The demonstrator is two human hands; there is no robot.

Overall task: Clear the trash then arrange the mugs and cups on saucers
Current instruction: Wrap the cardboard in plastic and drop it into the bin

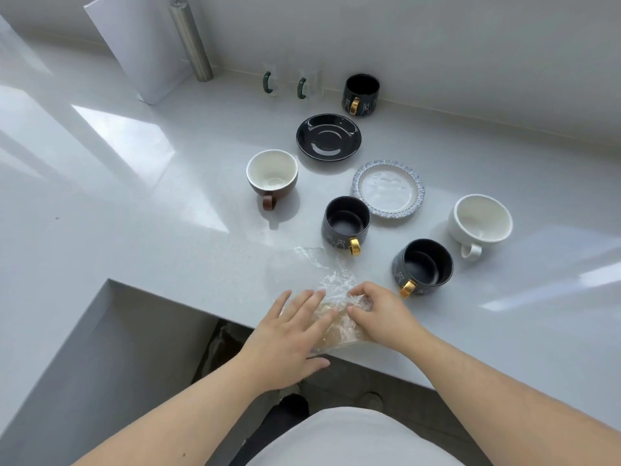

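A crumpled clear plastic wrapper [331, 307] is gathered between both hands at the near edge of the white tabletop [134, 210]. The right hand [379, 314] is curled, and its grip is pinched on the wrapper's right side. The left hand [289, 338] is laid flat over the wrapper's left side with the fingers spread and straight, so its grip is apart and only pressed against the plastic. The far part of the wrapper is spread loose on the tabletop, toward the cups.

Just right of the right hand, a black mug with a gold handle [422, 268] is seen upright. A second black mug with a gold handle [346, 223] is set just beyond the wrapper. A white cup [480, 225] is placed to the right of these. A blue-rimmed white saucer [388, 188] is found between the second mug and the white cup, slightly farther back. A brown cup with a white inside [272, 176] is placed to the left. A black saucer [328, 136] is set behind it and bears nothing. A third black mug [361, 94] is stood near the wall [437, 45]. Two clear glass cups with green handles [292, 83] are stood to its left. A paper towel holder [161, 45] is seen at the far left corner.
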